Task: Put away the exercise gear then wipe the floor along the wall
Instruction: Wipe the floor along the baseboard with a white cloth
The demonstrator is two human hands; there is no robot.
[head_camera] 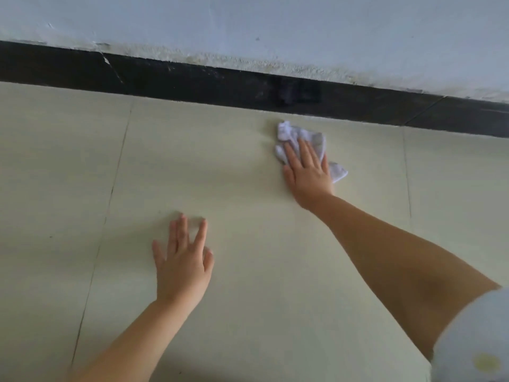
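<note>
Pressing down with my right hand (307, 172), I have a crumpled white cloth (298, 139) pinned flat against the pale floor (248, 271). My fingers lie straight and slightly fanned across the rag, palm down, not curled round it. Most of the cloth bunches out beyond my fingertips toward the wall, and one corner pokes out on the right side of my hand, past the little finger. The heel of my palm seems to sit on bare floor rather than on fabric, though the blur there makes that hard to be sure of.

The cloth lies near the black baseboard (192, 86), apart from it by a thin strip of floor. Above the baseboard the white wall (248, 23) looks scuffed and stained along its lower edge.

My left hand (183, 260) is well apart from the cloth, nearer to me and off to the left. It rests flat on the floor, fingers spread and straight, holding nothing. A faint shadow sits under its fingertips.

The floor is laid in large tiles; a thin dark seam (110, 194) runs from the baseboard down past my left arm, and another fainter seam (407, 175) shows to the right of my right forearm. At the lower right corner, the edge of my light sleeve (473, 340) comes into view, with a small yellowish mark on it.
</note>
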